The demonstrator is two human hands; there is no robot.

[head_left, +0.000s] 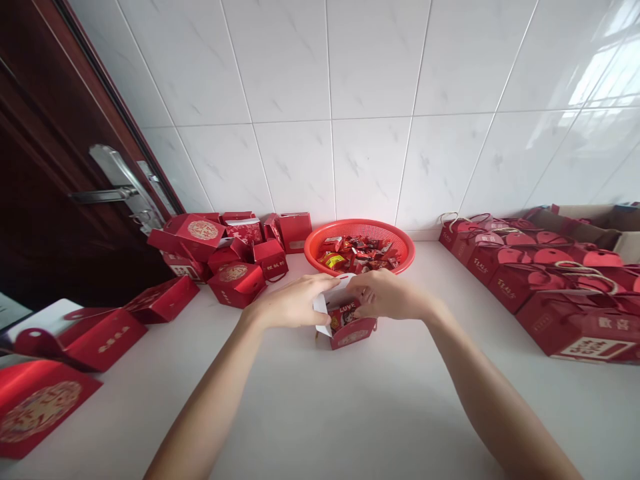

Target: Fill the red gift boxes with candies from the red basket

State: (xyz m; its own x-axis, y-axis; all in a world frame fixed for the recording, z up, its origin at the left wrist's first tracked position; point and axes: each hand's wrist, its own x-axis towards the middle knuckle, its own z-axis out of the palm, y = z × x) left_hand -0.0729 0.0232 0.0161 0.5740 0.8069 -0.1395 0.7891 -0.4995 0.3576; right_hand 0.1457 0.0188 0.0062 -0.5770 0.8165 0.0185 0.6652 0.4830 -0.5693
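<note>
A small red candy box (351,335) with a white inside stands on the table in front of me, its top open. Wrapped sweets (344,315) with "LOVE" printed on one show inside it. My left hand (295,300) grips the white flap on the box's left side, thumb and fingers closed about it. Over the right side of the opening, my right hand (393,295) has its fingers curled at the box's edge; part of the fingertips is hidden. Just behind the box sits a red plastic basket (311,252) with many wrapped sweets in it.
Red boxes (237,283), some open, are heaped at the back left, and larger open ones (105,340) stand at the left edge. Rows of closed red boxes with cord handles (540,313) fill the right. Behind them is a brown carton (631,247). A tiled wall (370,167) backs the table.
</note>
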